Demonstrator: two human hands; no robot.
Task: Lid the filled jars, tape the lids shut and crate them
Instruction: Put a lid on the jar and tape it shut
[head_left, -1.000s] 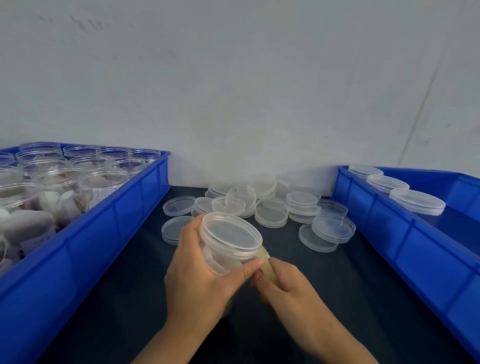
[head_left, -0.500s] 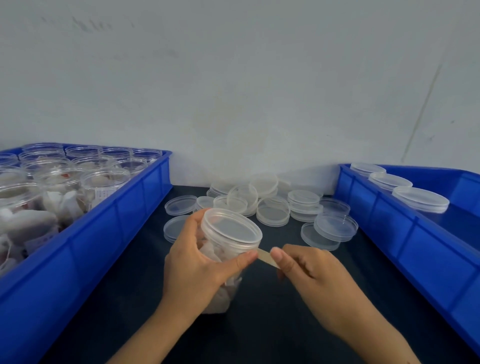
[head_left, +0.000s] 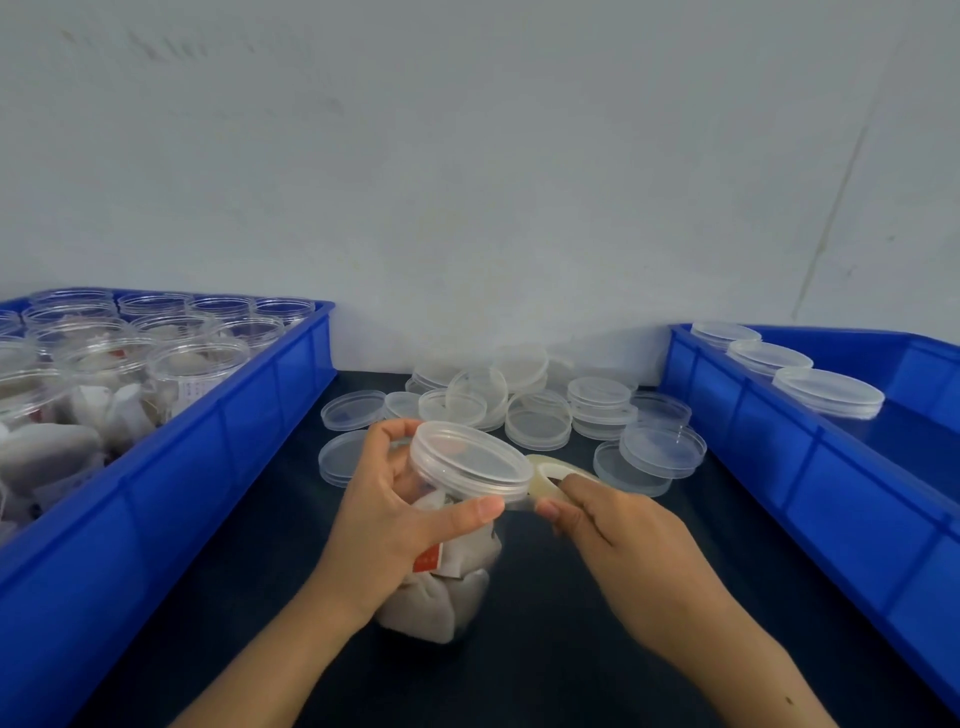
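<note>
My left hand (head_left: 395, 512) grips a clear jar (head_left: 451, 582) filled with white sachets, tilted toward me over the dark table. A clear lid (head_left: 470, 460) sits on the jar, and my left thumb presses at its lower edge. My right hand (head_left: 618, 540) holds a small roll of pale tape (head_left: 553, 475) right beside the lid's rim. A short strip runs from the roll to the lid under my thumb.
A blue crate (head_left: 171, 483) at the left holds several open filled jars (head_left: 197, 364). Loose clear lids (head_left: 537, 415) lie piled at the back of the table. A blue crate (head_left: 810, 467) at the right holds three lidded jars (head_left: 826, 392).
My right hand has brought the tape roll up against the lid's right rim. The jar has tipped a little more toward me in my left hand.
</note>
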